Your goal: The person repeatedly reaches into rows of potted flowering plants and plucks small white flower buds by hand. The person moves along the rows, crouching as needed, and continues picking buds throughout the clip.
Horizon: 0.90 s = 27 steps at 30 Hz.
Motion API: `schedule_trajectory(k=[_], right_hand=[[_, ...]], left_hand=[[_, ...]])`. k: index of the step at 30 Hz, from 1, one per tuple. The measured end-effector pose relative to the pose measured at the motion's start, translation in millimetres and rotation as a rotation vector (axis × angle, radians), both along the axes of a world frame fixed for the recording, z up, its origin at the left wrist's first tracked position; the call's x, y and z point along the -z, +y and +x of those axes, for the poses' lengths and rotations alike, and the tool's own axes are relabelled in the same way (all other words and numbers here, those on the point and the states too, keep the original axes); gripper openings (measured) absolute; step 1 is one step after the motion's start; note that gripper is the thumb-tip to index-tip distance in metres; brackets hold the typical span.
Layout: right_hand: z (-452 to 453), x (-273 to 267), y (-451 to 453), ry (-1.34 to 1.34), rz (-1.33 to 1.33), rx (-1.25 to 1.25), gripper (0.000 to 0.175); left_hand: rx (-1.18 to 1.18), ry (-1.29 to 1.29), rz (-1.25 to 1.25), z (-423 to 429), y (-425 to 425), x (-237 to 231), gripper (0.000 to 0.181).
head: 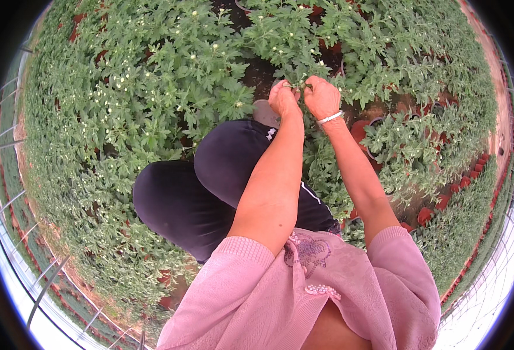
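Note:
Both hands meet over a leafy potted plant, likely a chrysanthemum, in front of my knees. My left hand [283,99] pinches the budded shoot tip [300,83] from the left, fingertips curled together. Close beside it, my right hand [323,99] has its fingers curled in on the same shoot from the right; what lies inside its fingers is hidden. A pale bracelet [330,117] circles the right wrist. Just below the left hand shows a pale, pinkish pot [265,112]. Small whitish buds [215,46] dot the dense green foliage [195,87] around.
My bent knees in dark trousers [235,153] press close to the plants on the left. Reddish-brown pots [360,131] stand at the right, with a row of red pots [440,202] farther out. Thin metal rods [47,286] stand along the left edge.

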State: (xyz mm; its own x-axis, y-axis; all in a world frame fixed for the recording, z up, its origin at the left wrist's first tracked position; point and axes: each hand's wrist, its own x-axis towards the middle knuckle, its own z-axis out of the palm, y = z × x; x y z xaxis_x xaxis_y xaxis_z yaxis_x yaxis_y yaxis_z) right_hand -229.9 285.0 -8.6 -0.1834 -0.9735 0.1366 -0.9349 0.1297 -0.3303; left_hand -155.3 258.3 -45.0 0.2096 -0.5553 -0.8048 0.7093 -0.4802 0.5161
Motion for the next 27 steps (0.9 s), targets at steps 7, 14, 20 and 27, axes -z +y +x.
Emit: schedule_trajectory(k=[7,14,20,27], right_hand=[[-24,-13,-7,-0.916,0.494,0.300,0.013],[-33,-28,-19,-0.241,-0.015,-0.049,0.020],[-30,-22,-40,-0.048,0.101,-0.406,0.017],[-42,-20,-58,-0.178,0.401,-0.270,0.013]], left_hand=[[0.037,-0.042,0.059,0,2,-6,0.009],[0.008,0.002,0.059,0,-2,-1,0.009],[0.029,-0.028,0.051,0,-2,-1,0.008],[0.021,0.031,0.039,-3,-3,4,0.008]])
